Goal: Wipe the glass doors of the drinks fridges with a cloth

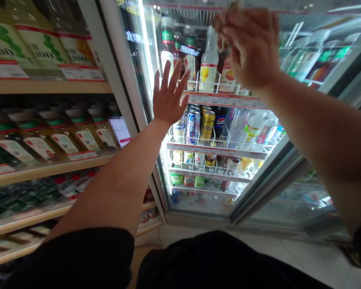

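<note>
My left hand (170, 100) is open, fingers spread and pointing up, in front of the glass door (195, 200) of a lit drinks fridge. It looks laid flat on the glass, though I cannot tell whether it touches. Higher up and to the right, my right hand (254, 48) is closed around a crumpled brownish rag (222, 34), held at the upper part of the door. The hand and rag are somewhat blurred, and the fingers hide much of the rag. Behind the glass, a pale bottle with a yellow fruit label (208, 68) stands between the two hands.
Fridge shelves hold several cans (193, 126) and bottles. On the left, wooden shelves (48, 86) carry rows of juice bottles (63, 140) with price strips, close to my left arm. Another fridge door (301, 196) is at the right. Pale floor tiles (307, 249) show below.
</note>
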The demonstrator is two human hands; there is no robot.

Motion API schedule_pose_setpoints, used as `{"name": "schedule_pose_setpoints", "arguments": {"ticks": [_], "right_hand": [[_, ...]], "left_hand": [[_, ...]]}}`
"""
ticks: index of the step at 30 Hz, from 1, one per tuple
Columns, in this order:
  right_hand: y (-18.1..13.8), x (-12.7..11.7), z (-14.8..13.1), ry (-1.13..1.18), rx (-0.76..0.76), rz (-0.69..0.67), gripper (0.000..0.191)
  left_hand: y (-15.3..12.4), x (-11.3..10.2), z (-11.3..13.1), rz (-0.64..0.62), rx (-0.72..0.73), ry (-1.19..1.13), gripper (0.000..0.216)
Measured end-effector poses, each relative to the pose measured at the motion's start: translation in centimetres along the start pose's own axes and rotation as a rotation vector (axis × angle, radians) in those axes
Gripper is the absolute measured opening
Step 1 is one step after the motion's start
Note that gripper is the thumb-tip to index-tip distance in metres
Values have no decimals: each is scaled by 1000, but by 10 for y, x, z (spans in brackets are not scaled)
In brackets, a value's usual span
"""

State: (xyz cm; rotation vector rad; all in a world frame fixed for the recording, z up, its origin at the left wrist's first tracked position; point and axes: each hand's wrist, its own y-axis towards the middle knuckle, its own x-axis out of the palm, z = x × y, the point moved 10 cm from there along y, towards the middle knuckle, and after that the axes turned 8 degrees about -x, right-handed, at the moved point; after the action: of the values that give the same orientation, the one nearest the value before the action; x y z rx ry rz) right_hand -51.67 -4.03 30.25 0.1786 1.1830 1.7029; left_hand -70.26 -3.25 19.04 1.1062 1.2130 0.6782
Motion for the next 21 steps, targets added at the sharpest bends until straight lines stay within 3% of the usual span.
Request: {"name": "schedule_pose_setpoints", "arguments": {"ticks": [3, 5, 8, 10, 14, 16, 21], "right_hand": [[-8, -17, 20, -79, 135, 125, 42], [-18, -14, 12, -81, 136, 136, 41], [-30, 10, -23, -10, -73, -41, 42], [-32, 18, -29, 3, -158, -124, 44], [-31, -10, 15, -92, 75, 86, 44], [-38, -16, 17, -93, 127, 154, 43], [-37, 18, -31, 20, -105, -129, 45]], "left_hand": [[0, -3, 0, -11, -24, -27, 60], [0, -4, 0, -15, -26, -19, 60], [0, -3, 4, -15, 4, 38, 62], [1, -4, 3, -5, 6, 58, 61], [0, -4, 5, 23, 38, 101, 60], [-1, -3, 6, 25, 66, 121, 61], [0, -1, 4, 46, 58, 113, 59]]}}
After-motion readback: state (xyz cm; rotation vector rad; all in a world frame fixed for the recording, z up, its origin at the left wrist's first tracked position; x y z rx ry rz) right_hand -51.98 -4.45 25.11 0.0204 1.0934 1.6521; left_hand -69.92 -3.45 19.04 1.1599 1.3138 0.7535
